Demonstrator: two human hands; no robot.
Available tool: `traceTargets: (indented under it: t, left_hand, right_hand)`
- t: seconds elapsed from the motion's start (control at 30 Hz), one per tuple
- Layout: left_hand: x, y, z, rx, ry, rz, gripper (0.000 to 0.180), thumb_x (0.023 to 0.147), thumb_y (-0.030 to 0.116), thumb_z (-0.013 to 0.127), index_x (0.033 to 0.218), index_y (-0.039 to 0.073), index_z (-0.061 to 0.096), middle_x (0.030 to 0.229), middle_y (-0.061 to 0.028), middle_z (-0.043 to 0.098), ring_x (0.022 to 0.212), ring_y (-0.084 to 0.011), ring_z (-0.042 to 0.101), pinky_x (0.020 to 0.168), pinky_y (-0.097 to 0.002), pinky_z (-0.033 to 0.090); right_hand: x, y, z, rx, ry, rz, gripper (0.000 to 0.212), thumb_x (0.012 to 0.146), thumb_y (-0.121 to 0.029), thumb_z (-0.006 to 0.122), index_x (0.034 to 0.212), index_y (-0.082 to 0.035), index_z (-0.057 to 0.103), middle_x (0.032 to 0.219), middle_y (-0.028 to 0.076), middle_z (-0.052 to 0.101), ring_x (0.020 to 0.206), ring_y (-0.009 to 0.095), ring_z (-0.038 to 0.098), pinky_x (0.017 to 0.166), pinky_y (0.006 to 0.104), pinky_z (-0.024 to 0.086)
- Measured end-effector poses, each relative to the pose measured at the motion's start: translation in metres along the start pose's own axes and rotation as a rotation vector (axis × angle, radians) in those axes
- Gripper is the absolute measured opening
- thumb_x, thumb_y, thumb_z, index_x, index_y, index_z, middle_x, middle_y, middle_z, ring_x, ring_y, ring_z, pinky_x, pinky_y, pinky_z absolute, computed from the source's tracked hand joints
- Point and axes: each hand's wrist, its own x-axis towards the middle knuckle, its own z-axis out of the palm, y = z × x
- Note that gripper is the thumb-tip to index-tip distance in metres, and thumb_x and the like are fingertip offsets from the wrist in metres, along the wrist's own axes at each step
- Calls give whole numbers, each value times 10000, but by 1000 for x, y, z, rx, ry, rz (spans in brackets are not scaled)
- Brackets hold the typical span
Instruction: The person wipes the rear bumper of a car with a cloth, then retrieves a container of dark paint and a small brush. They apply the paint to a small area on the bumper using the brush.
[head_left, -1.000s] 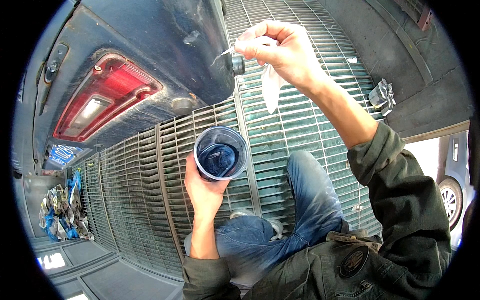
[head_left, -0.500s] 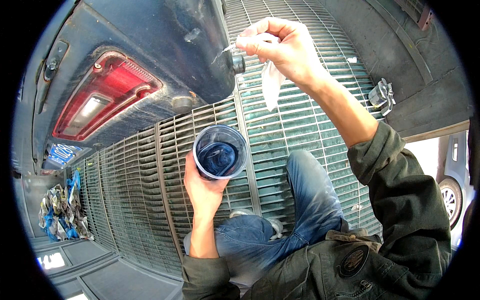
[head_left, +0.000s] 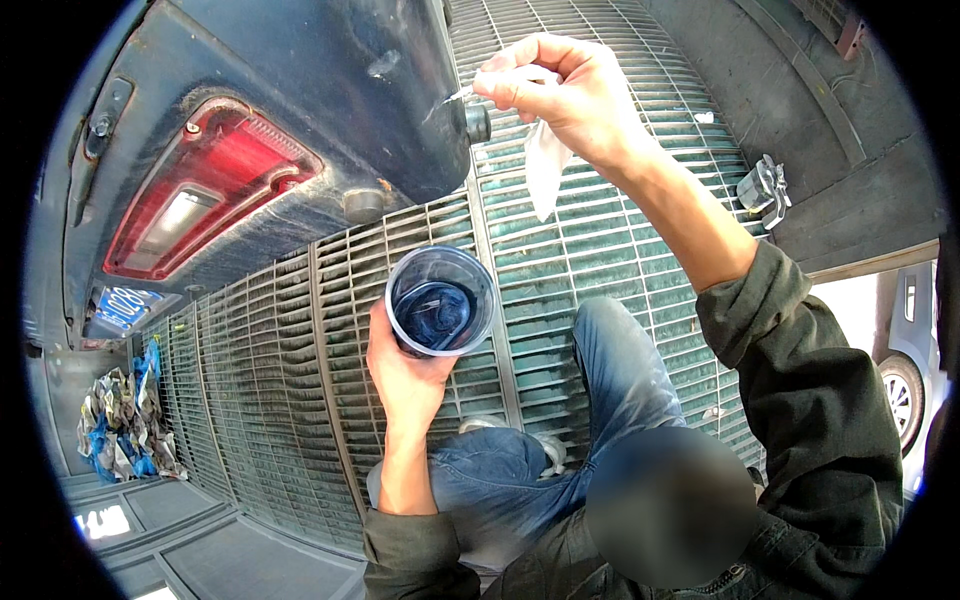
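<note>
My left hand (head_left: pixel 405 368) is wrapped round a clear plastic cup (head_left: pixel 484 300), held over the floor. Dark blue liquid (head_left: pixel 432 315) that looks like paint lies in its bottom. High and to the right, my right hand (head_left: pixel 580 100) pinches a thin, pale tool (head_left: pixel 462 94), perhaps a fine brush; its kind is too small to make out. The tool's tip is at the corner of a dark blue vehicle body (head_left: pixel 350 130), by a light scratch-like mark; whether it touches is unclear. From the same hand hangs a white cloth or tissue (head_left: pixel 545 175).
A red tail light (head_left: pixel 215 195) and a black round knob (head_left: pixel 478 126) are on the vehicle. Metal grating (head_left: pixel 540 290) forms the floor. Crumpled paper and plastic (head_left: pixel 125 420) lie at the far left. A small metal object (head_left: pixel 765 190) is by the right wall, and a car wheel (head_left: pixel 900 400) stands beyond.
The cup has shifted up very slightly in my left hand. My right hand has barely moved and keeps the tool at the vehicle's corner.
</note>
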Motion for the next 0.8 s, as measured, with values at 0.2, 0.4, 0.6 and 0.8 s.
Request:
traceTargets:
  t: [0.2, 0.4, 0.6, 0.8]
  left_hand:
    - [-2, 1, -1, -5, 8, -1, 700, 609, 104, 902, 1213, 45, 554, 1106, -94, 676, 1024, -194, 645, 923, -321, 492]
    - [-1, 2, 0, -49, 5, -10, 708, 605, 91, 903, 1218, 42, 553, 1109, -89, 674, 1026, -190, 642, 928, -322, 492]
    - [-2, -2, -2, -19, 0, -6, 708, 606, 103, 905, 1217, 41, 552, 1108, -93, 673, 1027, -193, 641, 924, -323, 490]
    - [-1, 2, -3, -1, -6, -13, 709, 602, 106, 908, 1214, 42, 554, 1109, -95, 673, 1030, -199, 642, 928, -323, 487]
  right_hand:
    - [-1, 1, 2, 1, -14, 16, 195, 803, -164, 815, 902, -21, 727, 825, 18, 697, 741, 58, 619, 666, 218, 499]
    - [-2, 1, 4, 9, -16, -6, 208, 798, -172, 820, 905, -19, 728, 829, 19, 700, 750, 58, 620, 676, 218, 501]
    - [-3, -1, 7, -13, -8, -2, 216, 796, -182, 822, 903, -18, 731, 822, 17, 702, 750, 55, 618, 681, 218, 498]
    - [-4, 0, 11, 14, -2, 4, 206, 795, -186, 823, 897, -29, 738, 821, 15, 704, 744, 56, 619, 681, 219, 499]
